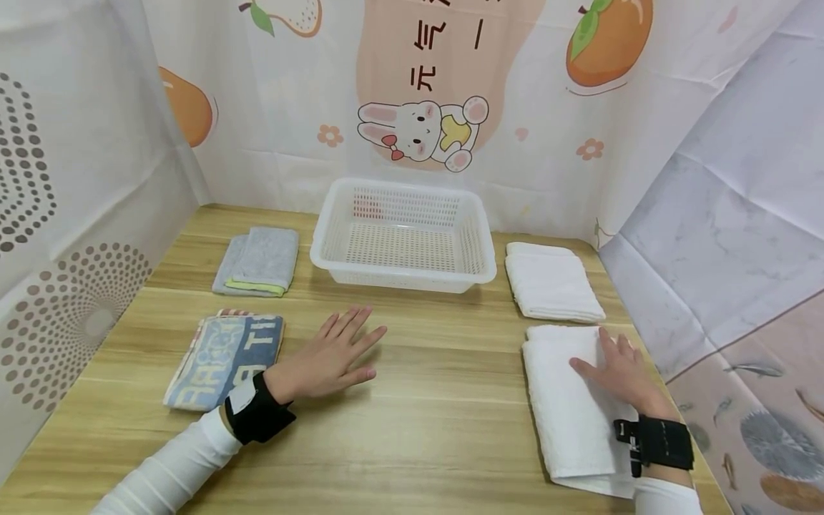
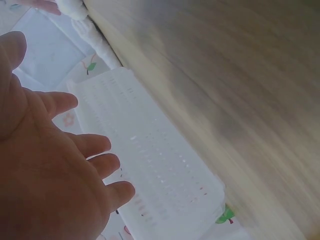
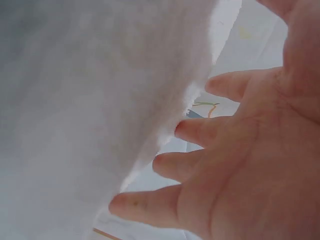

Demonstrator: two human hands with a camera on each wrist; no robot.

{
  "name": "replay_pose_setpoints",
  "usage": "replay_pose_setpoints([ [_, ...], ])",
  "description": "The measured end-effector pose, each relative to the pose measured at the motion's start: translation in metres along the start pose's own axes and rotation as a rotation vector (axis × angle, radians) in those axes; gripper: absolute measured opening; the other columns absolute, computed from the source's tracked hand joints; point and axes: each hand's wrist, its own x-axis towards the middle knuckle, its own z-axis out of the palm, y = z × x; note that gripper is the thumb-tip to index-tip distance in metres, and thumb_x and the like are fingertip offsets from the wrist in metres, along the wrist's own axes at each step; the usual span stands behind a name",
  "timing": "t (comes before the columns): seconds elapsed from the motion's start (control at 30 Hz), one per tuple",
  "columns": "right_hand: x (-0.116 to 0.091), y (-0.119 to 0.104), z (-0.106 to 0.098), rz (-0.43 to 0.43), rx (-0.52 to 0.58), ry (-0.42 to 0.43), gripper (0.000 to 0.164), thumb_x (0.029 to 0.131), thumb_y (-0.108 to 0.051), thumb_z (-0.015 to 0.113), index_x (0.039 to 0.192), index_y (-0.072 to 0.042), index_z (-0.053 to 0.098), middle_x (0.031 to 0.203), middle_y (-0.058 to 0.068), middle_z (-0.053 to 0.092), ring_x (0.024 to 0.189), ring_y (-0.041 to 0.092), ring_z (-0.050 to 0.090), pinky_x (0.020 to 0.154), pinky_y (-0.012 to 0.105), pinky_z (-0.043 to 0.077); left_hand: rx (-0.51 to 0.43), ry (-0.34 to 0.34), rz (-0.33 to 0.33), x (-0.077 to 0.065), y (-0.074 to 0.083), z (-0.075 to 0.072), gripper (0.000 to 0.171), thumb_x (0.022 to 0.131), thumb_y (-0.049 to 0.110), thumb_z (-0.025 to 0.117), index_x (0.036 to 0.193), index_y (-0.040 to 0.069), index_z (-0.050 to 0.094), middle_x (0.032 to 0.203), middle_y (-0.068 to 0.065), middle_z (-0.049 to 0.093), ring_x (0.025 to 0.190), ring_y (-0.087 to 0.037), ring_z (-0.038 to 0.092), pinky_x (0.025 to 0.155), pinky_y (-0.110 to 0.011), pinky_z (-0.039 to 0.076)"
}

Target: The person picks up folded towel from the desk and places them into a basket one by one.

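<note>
My left hand [image 1: 327, 361] is held with fingers spread above the wooden table, just right of a folded blue patterned towel [image 1: 219, 357]. In the left wrist view its palm shows bare, with the white plastic basket [image 2: 145, 155] beyond the fingers. On the right, my right hand [image 1: 621, 372] is over a large folded white towel [image 1: 566, 400], fingers apart and holding nothing. The right wrist view shows those fingertips right at the edge of the white cloth. Behind the large towel lies a smaller folded white towel [image 1: 553, 282].
The white perforated basket [image 1: 405, 275] stands at the back middle of the table [image 1: 438, 400]. A folded grey towel [image 1: 267, 254] with a yellow-green edge lies at the back left. Printed curtains [image 1: 277, 107] hang behind and along both sides.
</note>
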Motion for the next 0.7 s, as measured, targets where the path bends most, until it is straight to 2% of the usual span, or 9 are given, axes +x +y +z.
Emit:
replay_pose_setpoints([
  [0.13,0.0008,-0.0001,-0.002,0.02,-0.037,-0.011,0.106,0.095,-0.055,0.056,0.149,0.019,0.001,0.142,0.057,-0.001,0.126,0.077,0.004,0.097,0.081,0.018,-0.004,-0.002,0.003,0.0002,-0.0006,-0.0007,0.069,0.102,0.05,0.048,0.158,0.015,0.027,0.163,-0.024,0.012,0.151,-0.039,0.011,0.117,-0.061,0.014],
  [0.33,0.0014,0.0018,-0.0024,0.045,-0.029,-0.061,0.111,0.095,-0.061,0.052,0.15,0.016,-0.005,0.142,0.056,-0.008,0.128,0.075,0.001,0.097,0.081,0.02,-0.011,-0.008,0.007,0.0006,-0.0004,-0.0002,0.069,0.102,0.051,0.046,0.159,0.016,0.026,0.163,-0.024,0.011,0.151,-0.039,0.009,0.117,-0.061,0.013],
  [0.5,0.0019,0.0008,-0.0002,0.016,-0.061,-0.071,0.106,0.097,-0.061,0.048,0.149,0.019,0.001,0.142,0.057,0.0,0.126,0.076,0.008,0.096,0.08,0.023,-0.008,-0.007,0.005,0.0006,-0.0007,0.0019,0.069,0.102,0.051,0.045,0.159,0.016,0.026,0.163,-0.024,0.01,0.151,-0.038,0.009,0.118,-0.061,0.013],
  [0.7,0.0032,-0.0051,0.0021,0.054,-0.085,-0.113,0.105,0.098,-0.062,0.044,0.148,0.02,0.001,0.14,0.057,-0.004,0.123,0.08,0.005,0.094,0.083,0.019,-0.005,-0.005,0.013,0.001,-0.0013,0.0041,0.069,0.103,0.051,0.045,0.159,0.016,0.025,0.163,-0.024,0.011,0.151,-0.039,0.009,0.118,-0.061,0.013],
])
